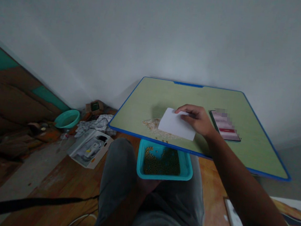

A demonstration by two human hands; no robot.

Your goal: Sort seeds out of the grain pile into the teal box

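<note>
My right hand (196, 117) pinches the upper edge of a white card (177, 124), tilted over the green table (194, 97). Beside and under the card's lower left lies a spread of small pale grains (152, 124). A few round beans sit at the table's near edge. Below that edge, my left hand (149, 185) is under a turquoise tray (164, 177), against its near side; its fingers are mostly hidden. Tan beans (152, 164) and dark green beans (171, 160) lie in the tray.
A phone (225, 126) lies on the table's right part. On the floor at left are an open white box (91, 148), a checked cloth (95, 124) and a green basin (67, 119). A wall stands behind the table.
</note>
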